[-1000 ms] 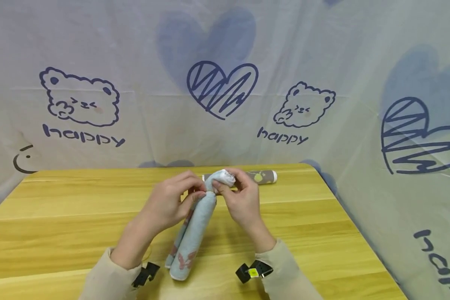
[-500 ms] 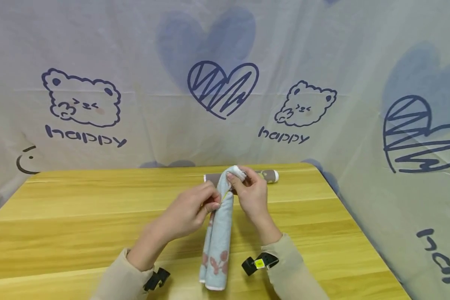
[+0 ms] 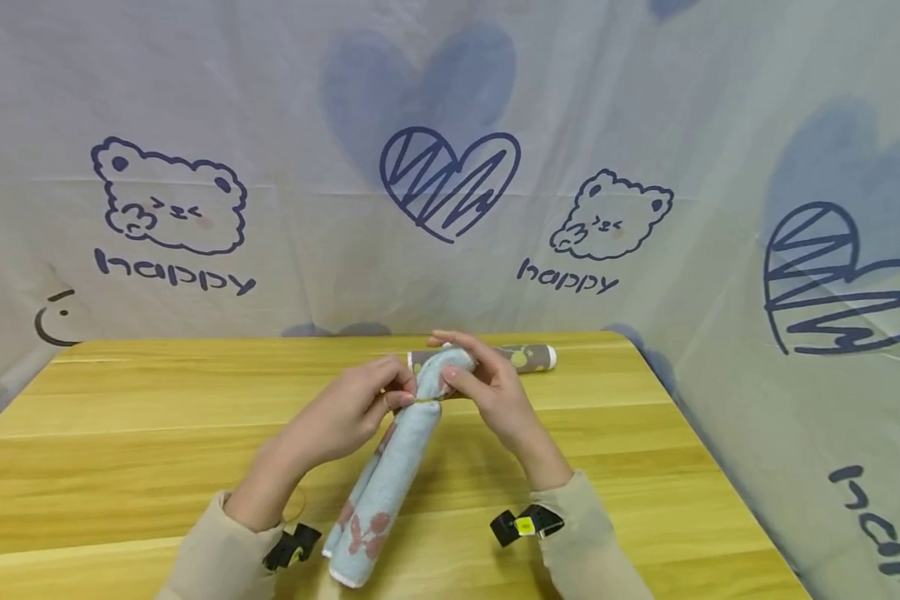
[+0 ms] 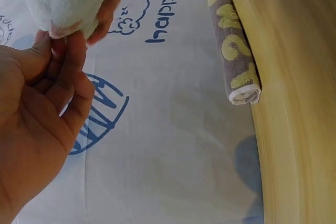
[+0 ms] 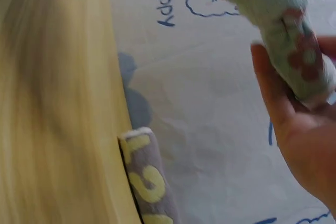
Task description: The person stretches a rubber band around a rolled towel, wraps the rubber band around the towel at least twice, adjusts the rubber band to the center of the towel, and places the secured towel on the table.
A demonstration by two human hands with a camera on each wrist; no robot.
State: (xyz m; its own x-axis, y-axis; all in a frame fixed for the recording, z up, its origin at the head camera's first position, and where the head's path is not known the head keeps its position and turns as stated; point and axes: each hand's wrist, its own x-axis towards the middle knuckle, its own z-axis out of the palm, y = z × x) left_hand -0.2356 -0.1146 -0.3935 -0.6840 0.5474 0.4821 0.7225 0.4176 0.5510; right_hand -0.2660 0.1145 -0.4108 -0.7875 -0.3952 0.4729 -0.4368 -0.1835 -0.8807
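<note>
A light blue rolled towel (image 3: 390,483) with pink motifs is held up slantwise over the table, its upper part bent over. A thin yellow rubber band (image 3: 427,401) runs across it just under the bend. My left hand (image 3: 345,412) pinches at the band's left side, thumb against fingertips; in the left wrist view those fingertips touch the towel (image 4: 68,3), and the band is hidden. My right hand (image 3: 498,400) grips the bent top part, thumb in front and fingers behind. The right wrist view shows this hand (image 5: 310,140) round the towel's end (image 5: 304,61).
A grey-brown rolled towel (image 3: 532,357) with yellow motifs lies along the far edge of the wooden table (image 3: 157,417). Behind hangs a pale printed cloth (image 3: 307,250). A thin yellow loop (image 3: 295,504) shows beside the left sleeve.
The blue towel swung upright, then its lower end tilted back left. My left hand pulled the band right and downward, then returned left; the band now lies across the towel below the bend.
</note>
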